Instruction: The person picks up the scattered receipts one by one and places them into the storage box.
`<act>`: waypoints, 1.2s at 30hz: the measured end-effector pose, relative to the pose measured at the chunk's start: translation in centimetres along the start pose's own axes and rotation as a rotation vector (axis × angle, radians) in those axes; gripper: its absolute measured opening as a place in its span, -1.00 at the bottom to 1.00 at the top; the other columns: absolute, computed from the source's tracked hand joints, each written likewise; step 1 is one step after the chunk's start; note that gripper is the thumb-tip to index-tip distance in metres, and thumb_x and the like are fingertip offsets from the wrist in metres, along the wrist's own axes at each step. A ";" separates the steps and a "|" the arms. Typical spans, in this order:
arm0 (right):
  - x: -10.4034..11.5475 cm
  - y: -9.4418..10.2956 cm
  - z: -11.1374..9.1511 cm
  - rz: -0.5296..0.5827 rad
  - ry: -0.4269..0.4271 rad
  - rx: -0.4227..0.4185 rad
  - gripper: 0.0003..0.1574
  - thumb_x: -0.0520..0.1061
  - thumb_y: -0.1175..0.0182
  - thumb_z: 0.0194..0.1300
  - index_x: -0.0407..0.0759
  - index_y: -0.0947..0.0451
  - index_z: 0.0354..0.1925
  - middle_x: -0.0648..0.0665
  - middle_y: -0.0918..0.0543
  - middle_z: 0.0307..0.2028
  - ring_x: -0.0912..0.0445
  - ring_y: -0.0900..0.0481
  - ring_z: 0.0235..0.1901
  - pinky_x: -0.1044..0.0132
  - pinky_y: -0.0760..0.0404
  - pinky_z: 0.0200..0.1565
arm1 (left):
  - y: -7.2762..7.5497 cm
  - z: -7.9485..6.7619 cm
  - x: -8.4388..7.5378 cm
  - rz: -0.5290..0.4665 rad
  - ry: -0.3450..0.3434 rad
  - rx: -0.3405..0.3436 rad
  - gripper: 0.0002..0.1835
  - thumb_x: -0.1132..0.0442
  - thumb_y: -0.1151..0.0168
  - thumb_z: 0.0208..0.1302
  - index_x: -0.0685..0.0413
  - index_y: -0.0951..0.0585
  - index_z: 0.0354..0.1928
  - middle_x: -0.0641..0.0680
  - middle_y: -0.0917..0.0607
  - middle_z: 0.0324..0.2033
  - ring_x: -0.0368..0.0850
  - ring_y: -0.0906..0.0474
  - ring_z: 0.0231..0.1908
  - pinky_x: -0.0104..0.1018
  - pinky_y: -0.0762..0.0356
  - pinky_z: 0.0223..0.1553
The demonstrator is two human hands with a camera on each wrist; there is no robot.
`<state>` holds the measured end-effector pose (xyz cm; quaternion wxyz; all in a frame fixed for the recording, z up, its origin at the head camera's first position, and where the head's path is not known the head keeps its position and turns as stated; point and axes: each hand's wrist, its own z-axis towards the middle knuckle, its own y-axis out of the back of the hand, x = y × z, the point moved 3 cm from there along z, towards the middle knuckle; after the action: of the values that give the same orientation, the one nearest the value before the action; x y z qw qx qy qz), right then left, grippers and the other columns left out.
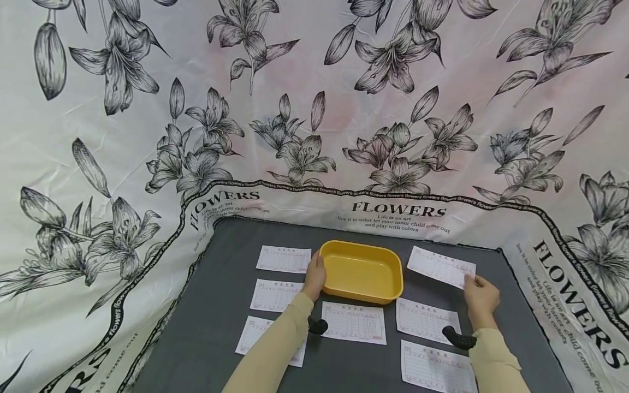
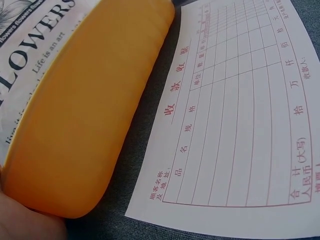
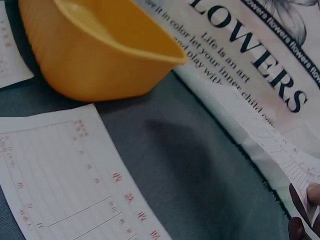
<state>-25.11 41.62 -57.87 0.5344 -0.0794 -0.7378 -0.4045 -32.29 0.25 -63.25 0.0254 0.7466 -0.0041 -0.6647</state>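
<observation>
My left hand [image 1: 315,274] grips the left end of a yellow plastic basin [image 1: 362,270], which has nothing inside. In the left wrist view part of that hand shows against the basin's lower corner. To the basin's right, my right hand [image 1: 482,297] pinches a printed receipt slip [image 1: 438,265] by its right end. The right wrist view shows this slip raised and bent, with a thumb on its face. A receipt slip [image 1: 354,323] lies just in front of the basin, and another receipt slip [image 1: 282,259] lies beside my left hand.
More receipt slips lie on the dark grey tabletop [image 1: 206,327]: two at the left, the nearer slip [image 1: 250,330] partly behind my left sleeve, and two at the right, the nearer slip [image 1: 437,367] by my right forearm. A flower-printed cloth [image 1: 304,76] hangs behind and around.
</observation>
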 end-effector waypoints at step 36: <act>4.2 -1.7 -4.0 0.121 -0.018 0.038 -0.26 0.10 -0.04 0.63 -0.43 -0.42 0.46 -0.48 -0.55 0.32 -0.11 -0.54 0.15 0.05 -0.55 0.17 | 0.0 -0.1 0.0 0.000 0.015 0.006 -0.44 0.09 0.31 0.80 0.18 -0.19 0.65 0.25 -0.35 0.56 0.23 -0.33 0.51 0.15 -0.26 0.57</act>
<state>-24.88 36.49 -54.76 0.5527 -0.1174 -0.7440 -0.3566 -32.21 0.26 -63.24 0.0232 0.7517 -0.0056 -0.6591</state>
